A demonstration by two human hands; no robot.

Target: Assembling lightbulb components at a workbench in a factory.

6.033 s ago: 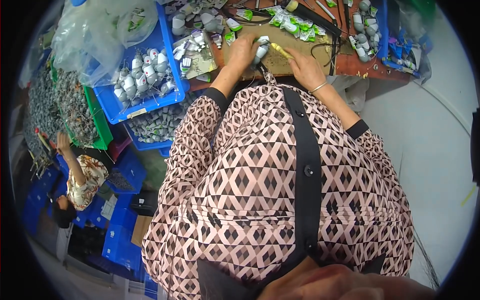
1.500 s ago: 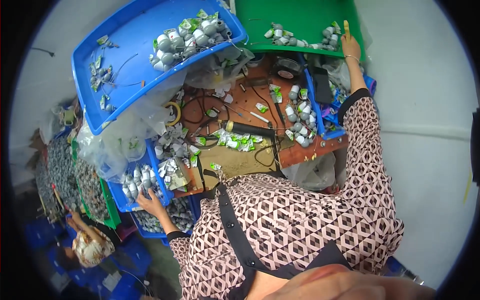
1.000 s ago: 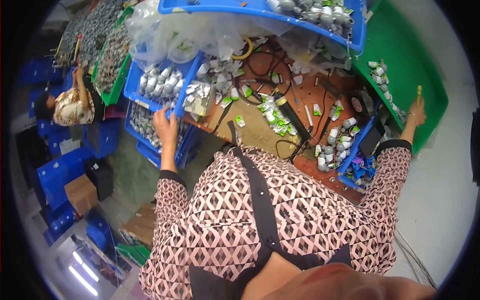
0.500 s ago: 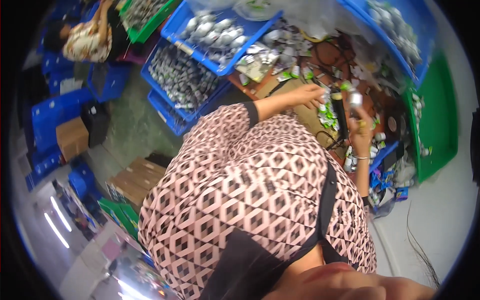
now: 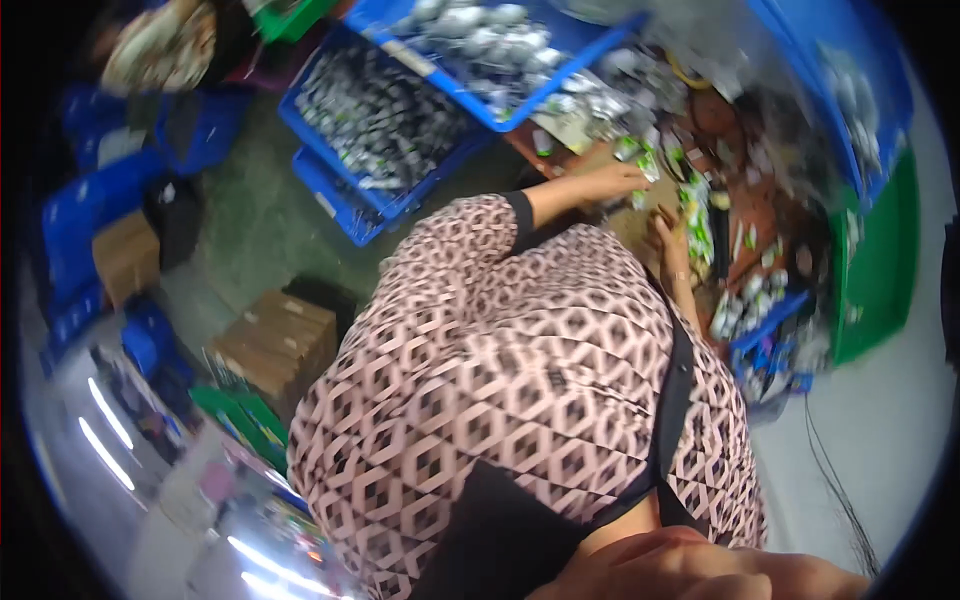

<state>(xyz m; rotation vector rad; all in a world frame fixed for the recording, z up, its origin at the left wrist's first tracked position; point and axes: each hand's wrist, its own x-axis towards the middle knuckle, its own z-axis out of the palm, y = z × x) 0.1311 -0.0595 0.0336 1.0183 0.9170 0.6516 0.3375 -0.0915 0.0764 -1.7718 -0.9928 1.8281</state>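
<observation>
My left hand (image 5: pixel 612 182) reaches over the cluttered work table, its fingers together and their tips at a small white-and-green piece (image 5: pixel 648 166). Motion blur softens the grip. Closer to my body, my right hand (image 5: pixel 672 238) has its fingers apart with nothing visible in them. Just beyond it lies a heap of small green-and-white pieces (image 5: pixel 697 215), beside a dark upright bar (image 5: pixel 721 240). Several white-and-silver bulb-like parts (image 5: pixel 745 305) are piled to the right of my right forearm.
Blue crates (image 5: pixel 470 90) of silvery-white parts stand at the far left of the table, with another lower crate (image 5: pixel 375 130) beside them. A blue crate (image 5: pixel 800 60) and a green tray (image 5: pixel 880 270) border the right. Cardboard boxes (image 5: pixel 275 340) sit on the floor at left.
My right hand has moved left and nearer my body; the silver-and-white bulb-like part it held is out of it. My left hand has closed in on a white-and-green piece. The view has shifted.
</observation>
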